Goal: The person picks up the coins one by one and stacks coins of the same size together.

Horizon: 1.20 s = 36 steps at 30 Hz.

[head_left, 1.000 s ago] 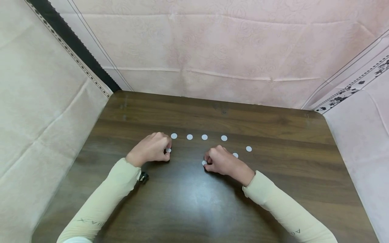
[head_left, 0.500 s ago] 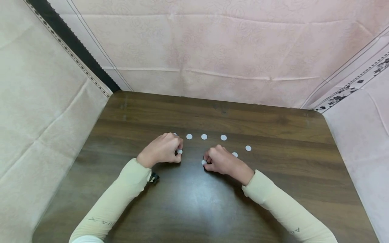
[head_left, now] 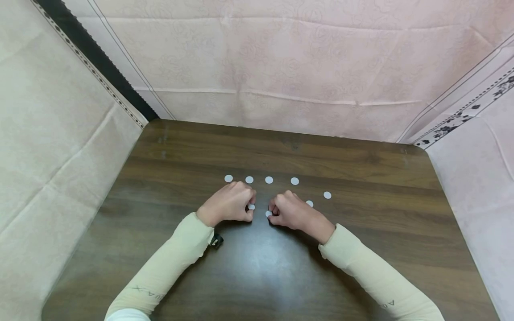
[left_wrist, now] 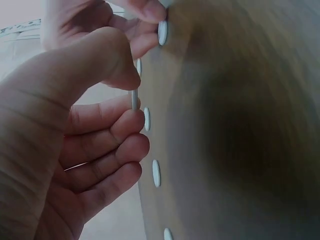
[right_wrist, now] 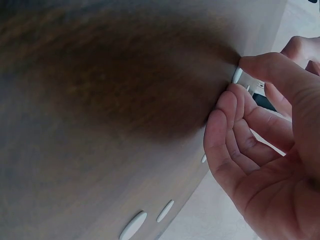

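Between the thumb and forefinger of my left hand [head_left: 230, 203] is a small white disc [left_wrist: 134, 100], held edge-on and raised off the table in the left wrist view. Just to its right, my right hand [head_left: 295, 211] pinches another white disc [head_left: 268, 214] low at the tabletop. A narrow gap separates the two hands, with the discs facing each other. Behind them lies a row of white discs, among them a left one [head_left: 228, 178], a middle one [head_left: 269, 180] and a right one [head_left: 295, 181]. My right hand partly covers a disc [head_left: 310, 203] beside its knuckles.
One more white disc [head_left: 327, 195] lies to the right of the right hand. The dark wooden table [head_left: 257, 276] has rounded far corners. Pale patterned cloth [head_left: 281, 67] hangs behind it, with more cloth along both sides.
My left hand has moved right and slightly nearer the body with its disc, closing in on the right hand and uncovering the row's leftmost disc. The right hand has stayed in place.
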Motion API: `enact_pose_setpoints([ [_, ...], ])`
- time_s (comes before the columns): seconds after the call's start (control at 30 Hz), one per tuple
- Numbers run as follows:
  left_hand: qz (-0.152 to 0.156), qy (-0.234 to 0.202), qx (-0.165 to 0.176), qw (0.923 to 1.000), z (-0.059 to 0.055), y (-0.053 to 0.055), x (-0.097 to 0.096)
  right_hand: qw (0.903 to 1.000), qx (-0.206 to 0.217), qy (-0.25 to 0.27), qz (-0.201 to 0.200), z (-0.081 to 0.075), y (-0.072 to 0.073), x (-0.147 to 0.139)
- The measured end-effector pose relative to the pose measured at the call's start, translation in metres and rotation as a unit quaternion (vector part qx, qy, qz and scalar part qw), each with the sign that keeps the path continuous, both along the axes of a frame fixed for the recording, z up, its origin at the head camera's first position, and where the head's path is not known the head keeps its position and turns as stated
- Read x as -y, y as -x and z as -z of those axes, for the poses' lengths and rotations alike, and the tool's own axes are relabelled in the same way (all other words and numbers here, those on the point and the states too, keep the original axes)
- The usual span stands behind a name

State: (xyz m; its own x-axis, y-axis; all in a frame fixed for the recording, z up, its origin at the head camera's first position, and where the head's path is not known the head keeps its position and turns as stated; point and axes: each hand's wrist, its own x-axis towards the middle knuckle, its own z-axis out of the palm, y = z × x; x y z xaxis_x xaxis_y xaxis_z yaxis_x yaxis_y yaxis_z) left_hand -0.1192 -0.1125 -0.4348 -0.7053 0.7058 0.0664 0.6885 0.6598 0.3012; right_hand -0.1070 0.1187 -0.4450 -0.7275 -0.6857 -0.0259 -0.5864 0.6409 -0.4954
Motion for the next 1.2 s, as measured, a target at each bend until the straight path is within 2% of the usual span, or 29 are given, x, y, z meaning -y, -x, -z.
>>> enact_pose_setpoints([
  [0.13, 0.002, -0.016, 0.008, 0.9998, 0.004, -0.001, -0.007, 1.0, 0.002, 0.002, 0.0, 0.001, 0.0, 0.0],
  [0.3, 0.003, -0.014, 0.01, 0.9999, 0.008, -0.004, -0.016, 0.9999, 0.011, 0.004, -0.001, 0.001, 0.0, 0.0],
  [0.6, -0.001, -0.02, 0.012, 0.9997, 0.013, -0.008, -0.029, 1.0, -0.001, 0.007, -0.005, 0.002, 0.0, -0.001],
  [0.9, -0.014, -0.016, 0.027, 0.9994, 0.019, -0.009, -0.036, 1.0, -0.005, 0.002, -0.003, 0.0, 0.0, 0.001],
  [1.2, -0.021, -0.024, 0.047, 0.9984, 0.019, -0.009, -0.038, 0.9999, 0.008, 0.009, 0.0, 0.0, -0.001, 0.001],
])
